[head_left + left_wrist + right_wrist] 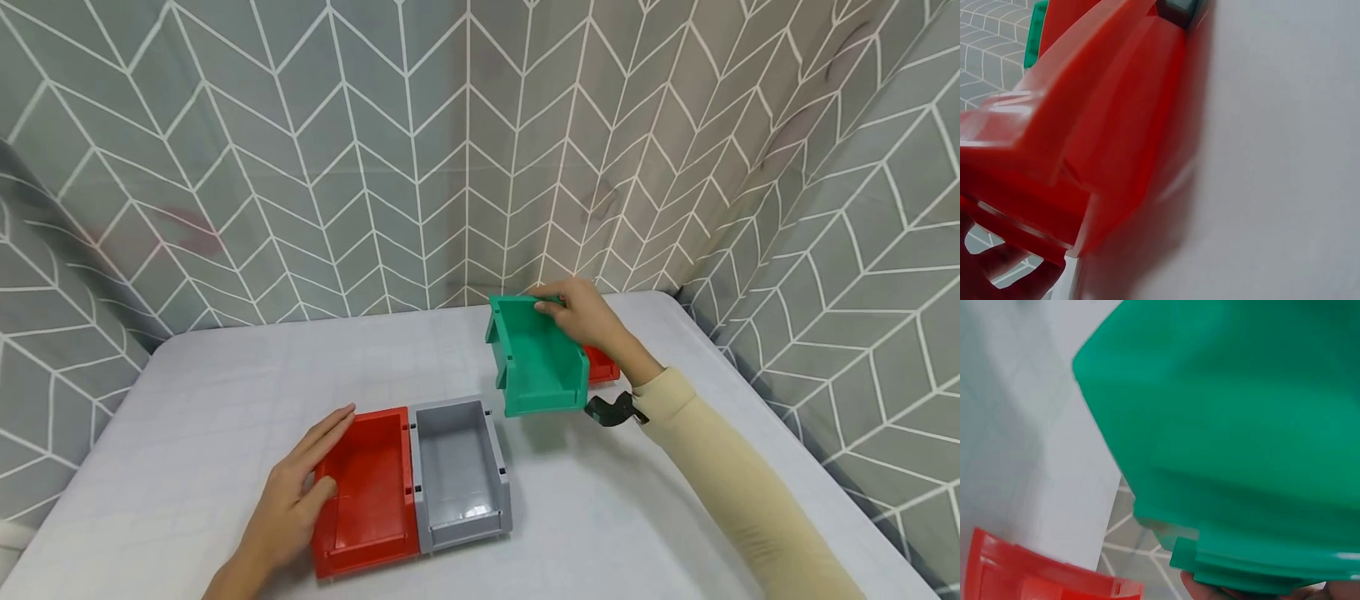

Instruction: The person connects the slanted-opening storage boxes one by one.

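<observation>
My right hand (581,312) grips a green plastic storage bin (542,358) by its far right edge. The bin is off the table and tilted, its inside facing me; its underside fills much of the right wrist view. Closer to me, a red bin (371,483) and a grey bin (457,467) stand side by side on the table, touching. My left hand (288,492) holds the red bin at its left wall, thumb over the rim and fingers along the far left corner. In the left wrist view, fingers (1029,278) show partly behind that bin.
Another red bin (602,365) sits behind the green one, mostly hidden by it and the right arm. A white cloth covers the table (247,375). Grey patterned curtains (420,167) hang behind the table and at both sides.
</observation>
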### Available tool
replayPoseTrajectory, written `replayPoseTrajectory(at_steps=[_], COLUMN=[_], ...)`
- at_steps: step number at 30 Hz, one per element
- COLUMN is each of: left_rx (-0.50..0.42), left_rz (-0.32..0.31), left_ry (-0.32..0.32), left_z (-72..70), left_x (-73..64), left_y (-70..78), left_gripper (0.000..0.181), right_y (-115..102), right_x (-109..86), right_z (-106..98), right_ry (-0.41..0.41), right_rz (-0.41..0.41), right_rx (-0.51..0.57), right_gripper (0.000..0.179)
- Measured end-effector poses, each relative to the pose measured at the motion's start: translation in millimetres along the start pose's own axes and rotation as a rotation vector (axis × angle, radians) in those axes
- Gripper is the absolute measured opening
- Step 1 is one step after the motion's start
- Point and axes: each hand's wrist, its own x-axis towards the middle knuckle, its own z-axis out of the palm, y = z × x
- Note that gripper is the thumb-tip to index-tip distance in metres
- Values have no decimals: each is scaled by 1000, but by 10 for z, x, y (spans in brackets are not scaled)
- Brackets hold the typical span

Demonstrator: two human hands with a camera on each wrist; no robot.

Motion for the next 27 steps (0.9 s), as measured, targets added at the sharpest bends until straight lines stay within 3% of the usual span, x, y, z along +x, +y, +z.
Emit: replayPoseTrajectory(at_steps=[12,27], left_rx=[-11,-91], left_rz=[-12,20], left_ry=[-15,-27], left_z=[-47,-74], left_x=[-16,-46], left_y=[-22,-45], left_gripper=[89,87], right_y=[-242,-416], right_x=[-345,-732], right_z=[-67,123], right_ry=[37,20], right_rz=[-12,-11], right_rx=[-17,-15], right_gripper=[31,32])
